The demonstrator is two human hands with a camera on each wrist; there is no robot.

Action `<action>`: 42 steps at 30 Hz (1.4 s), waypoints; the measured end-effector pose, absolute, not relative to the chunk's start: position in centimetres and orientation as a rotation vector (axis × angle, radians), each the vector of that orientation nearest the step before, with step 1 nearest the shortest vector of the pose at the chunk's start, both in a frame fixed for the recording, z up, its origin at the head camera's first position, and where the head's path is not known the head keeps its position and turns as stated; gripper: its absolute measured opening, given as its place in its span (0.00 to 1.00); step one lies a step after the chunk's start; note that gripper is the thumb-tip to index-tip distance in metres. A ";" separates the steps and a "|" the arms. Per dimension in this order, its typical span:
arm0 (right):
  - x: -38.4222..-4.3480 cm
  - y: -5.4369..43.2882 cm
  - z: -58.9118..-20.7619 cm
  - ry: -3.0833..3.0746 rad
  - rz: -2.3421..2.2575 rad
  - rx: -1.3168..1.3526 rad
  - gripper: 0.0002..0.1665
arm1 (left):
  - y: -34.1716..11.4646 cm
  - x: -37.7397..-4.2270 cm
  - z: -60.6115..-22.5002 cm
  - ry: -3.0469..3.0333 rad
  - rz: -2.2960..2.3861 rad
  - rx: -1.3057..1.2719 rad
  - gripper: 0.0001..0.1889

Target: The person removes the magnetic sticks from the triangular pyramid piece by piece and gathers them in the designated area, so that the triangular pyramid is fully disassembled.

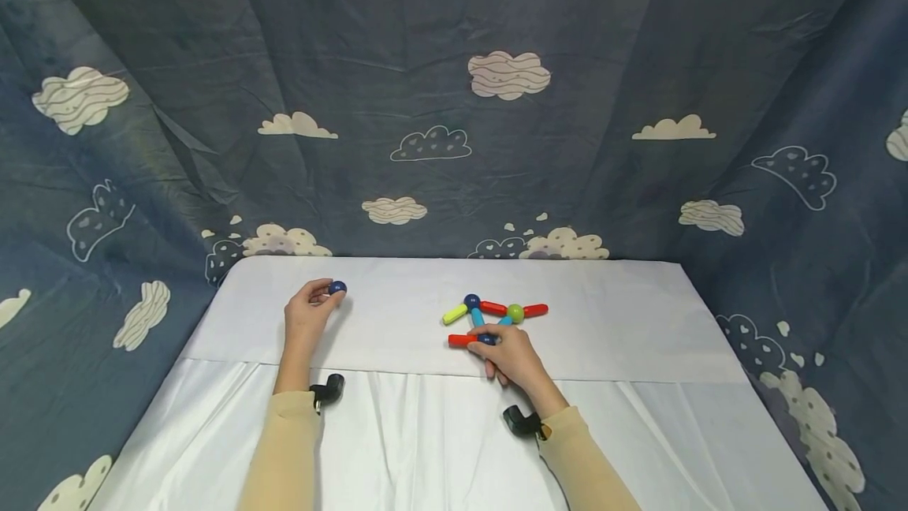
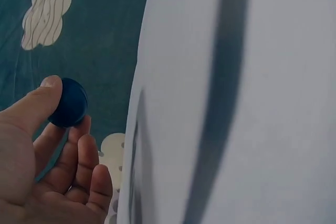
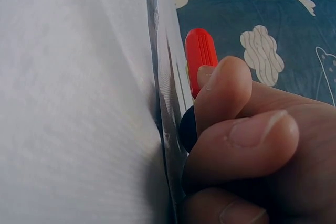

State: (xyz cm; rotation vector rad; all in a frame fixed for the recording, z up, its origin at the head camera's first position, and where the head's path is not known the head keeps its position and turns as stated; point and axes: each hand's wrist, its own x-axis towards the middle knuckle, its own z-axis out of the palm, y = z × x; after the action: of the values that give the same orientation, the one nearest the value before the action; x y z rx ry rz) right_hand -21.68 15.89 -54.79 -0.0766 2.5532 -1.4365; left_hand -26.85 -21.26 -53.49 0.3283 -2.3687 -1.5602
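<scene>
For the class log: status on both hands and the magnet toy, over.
Left hand pinches loose blue ball. Right hand grips blue ball at stick figure's near end. Nothing between them.

Bare table [image 1: 397,322] lies open between the hands; the stick figure [image 1: 496,314] blocks the right, at 12 o'clock of the right hand [image 1: 514,357].

I see a makeshift recording booth rather than a lived-in room. Dark blue cloud-print fabric [image 1: 454,101] hangs on three sides of my white-covered tabletop [image 1: 624,314].
</scene>
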 end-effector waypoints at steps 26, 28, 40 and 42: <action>-21.7 15.9 -54.9 2.566 -1.414 -0.085 0.21 | -22.7 -26.5 -55.3 -2.600 -1.394 0.414 0.26; -21.7 15.9 -54.9 2.571 -1.400 -0.064 0.21 | -22.7 -26.4 -55.3 -2.606 -1.401 0.408 0.26; -21.6 15.8 -54.5 2.612 -1.333 -0.013 0.21 | -22.5 -26.4 -55.3 -2.600 -1.392 0.377 0.26; -21.7 15.8 -54.5 2.613 -1.335 -0.016 0.21 | -22.5 -26.4 -55.3 -2.596 -1.391 0.382 0.26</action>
State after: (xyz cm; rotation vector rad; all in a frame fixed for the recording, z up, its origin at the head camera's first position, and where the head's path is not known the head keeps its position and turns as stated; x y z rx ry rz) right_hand -21.66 15.78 -54.51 -0.0164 2.6133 -1.3353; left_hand -26.44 -22.48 -55.25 0.3824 -2.5957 -1.3909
